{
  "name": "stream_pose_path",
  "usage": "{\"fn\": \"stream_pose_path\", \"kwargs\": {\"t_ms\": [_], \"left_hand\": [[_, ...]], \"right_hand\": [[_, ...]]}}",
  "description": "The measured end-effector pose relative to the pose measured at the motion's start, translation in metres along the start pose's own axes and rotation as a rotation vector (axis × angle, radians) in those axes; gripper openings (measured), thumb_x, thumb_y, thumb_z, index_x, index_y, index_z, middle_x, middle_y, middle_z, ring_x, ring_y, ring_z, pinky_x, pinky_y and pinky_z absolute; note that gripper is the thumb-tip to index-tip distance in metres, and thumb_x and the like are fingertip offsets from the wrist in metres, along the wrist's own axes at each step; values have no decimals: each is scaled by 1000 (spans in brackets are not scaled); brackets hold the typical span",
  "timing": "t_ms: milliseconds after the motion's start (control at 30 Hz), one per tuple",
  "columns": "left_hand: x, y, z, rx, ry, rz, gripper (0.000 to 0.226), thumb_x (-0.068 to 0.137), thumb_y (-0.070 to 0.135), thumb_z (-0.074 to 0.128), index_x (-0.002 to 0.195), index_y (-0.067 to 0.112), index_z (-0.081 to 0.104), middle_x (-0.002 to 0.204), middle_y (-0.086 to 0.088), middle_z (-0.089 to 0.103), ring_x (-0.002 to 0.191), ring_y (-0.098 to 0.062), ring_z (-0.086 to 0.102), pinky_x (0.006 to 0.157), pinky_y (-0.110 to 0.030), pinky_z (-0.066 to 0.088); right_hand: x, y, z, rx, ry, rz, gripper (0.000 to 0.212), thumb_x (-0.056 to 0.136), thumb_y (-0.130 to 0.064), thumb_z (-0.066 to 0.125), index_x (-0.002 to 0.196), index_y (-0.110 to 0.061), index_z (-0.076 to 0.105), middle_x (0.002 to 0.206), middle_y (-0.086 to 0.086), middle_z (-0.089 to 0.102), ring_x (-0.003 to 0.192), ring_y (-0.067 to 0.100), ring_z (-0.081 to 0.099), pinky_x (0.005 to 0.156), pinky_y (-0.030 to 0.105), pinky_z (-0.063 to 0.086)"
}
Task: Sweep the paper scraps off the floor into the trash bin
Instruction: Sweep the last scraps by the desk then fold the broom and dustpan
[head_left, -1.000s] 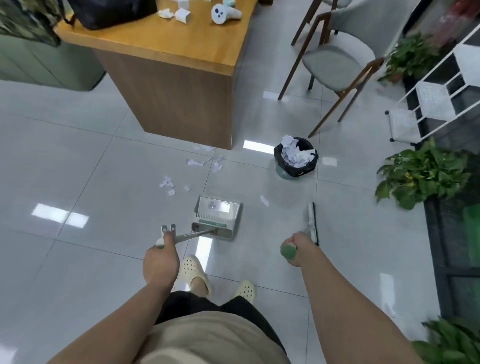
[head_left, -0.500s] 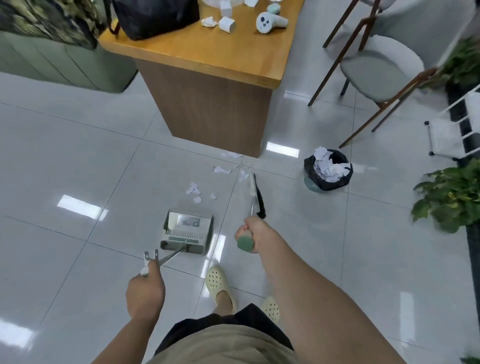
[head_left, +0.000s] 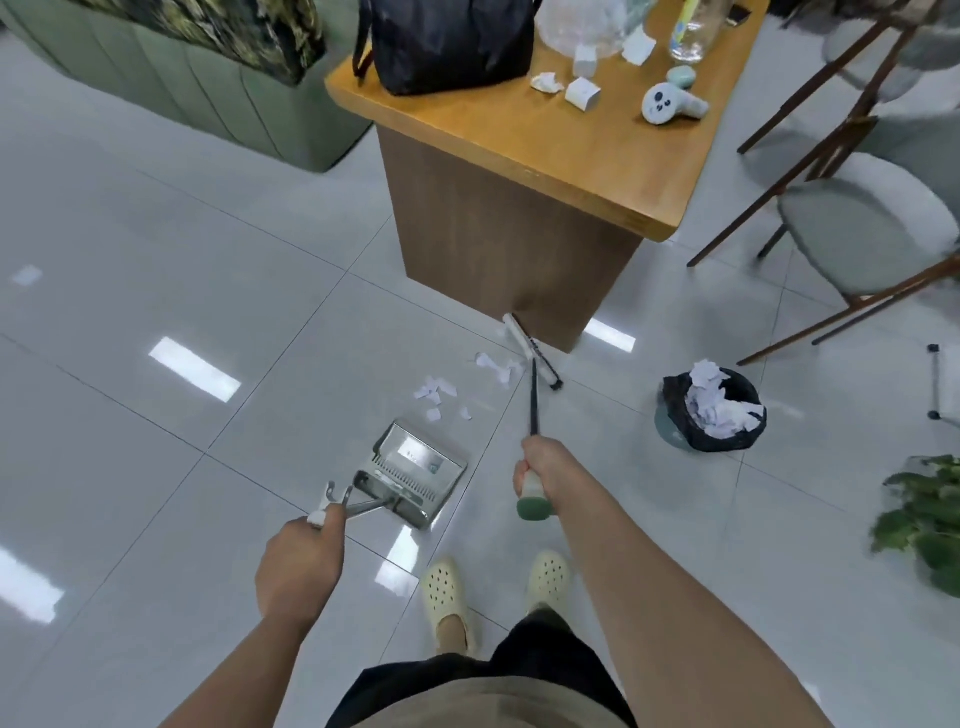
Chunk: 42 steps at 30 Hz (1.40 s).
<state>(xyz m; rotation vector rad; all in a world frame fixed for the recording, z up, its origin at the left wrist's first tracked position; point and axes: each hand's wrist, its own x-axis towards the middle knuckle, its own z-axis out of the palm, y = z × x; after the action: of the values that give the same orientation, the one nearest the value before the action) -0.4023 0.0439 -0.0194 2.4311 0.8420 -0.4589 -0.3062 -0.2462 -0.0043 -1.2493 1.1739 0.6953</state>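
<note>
1. We look down on a glossy pale tiled floor (head_left: 156, 291) with ceiling lights mirrored in it; a wooden desk (head_left: 524, 171) fills the upper centre of the frame, and a green cabinet (head_left: 218, 104) sits in the upper left.
2. On the desk we see a black bag (head_left: 447, 41), a few white paper bits, and a small white gadget (head_left: 670, 104) with a face on it.
3. At the right edge stand a grey-seated chair (head_left: 857, 228) on slanted brown legs and, lower down, a leafy plant (head_left: 924, 519).
4. Our left hand (head_left: 301, 561), in the lower centre-left, grips the handle of a metal dustpan (head_left: 410, 473), fingers curled round it; the pan rests on the floor with its mouth towards the desk.
5. Our right hand (head_left: 540, 467) is clamped on the green-capped handle of a broom (head_left: 532, 358), whose dark shaft runs up the frame to a head lying on the floor at the foot of the desk.
6. The paper scraps (head_left: 441, 389) lie loose on the floor between the dustpan's mouth and the broom head, some just beside the head.
7. The trash bin (head_left: 711, 415), black-lined and piled with crumpled white paper, stands right of centre, apart from the scraps.
8. Two cream perforated clogs (head_left: 447, 592) show at the bottom, below the dustpan.
</note>
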Motion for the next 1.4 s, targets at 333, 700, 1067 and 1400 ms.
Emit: {"fn": "stream_pose_path", "kwargs": {"t_ms": [333,700,1067,1400], "left_hand": [[-20,25,30,22,0,-128,65,99,62,39,61,9,46,54,-5,53,55,-29,53,55,-34,42],[-20,87,53,-7,5,-189,69,99,62,41,66,4,58,66,-11,63,63,-30,58,57,-34,43],[-29,96,55,-83,103,-310,73,100,63,36,65,3,56,66,-13,61,64,-32,57,58,-35,43],[19,91,50,18,54,-265,60,101,57,33,86,9,64,71,-8,59,63,-25,54,54,-32,37]], "right_hand": [[100,-77,-80,-566,58,153,31,98,-24,39,122,-7,47,74,7,56,51,17,45,43,22,39],[75,-156,-131,-599,-90,106,14,100,-26,48,100,-12,46,51,3,40,34,11,32,34,17,31],[95,-148,-68,-877,-41,-21,35,100,-29,29,117,-4,48,45,4,51,51,21,45,58,25,43],[84,-71,-61,-1048,-141,110,38,90,-26,34,108,0,55,48,9,49,53,25,44,58,34,40]]}}
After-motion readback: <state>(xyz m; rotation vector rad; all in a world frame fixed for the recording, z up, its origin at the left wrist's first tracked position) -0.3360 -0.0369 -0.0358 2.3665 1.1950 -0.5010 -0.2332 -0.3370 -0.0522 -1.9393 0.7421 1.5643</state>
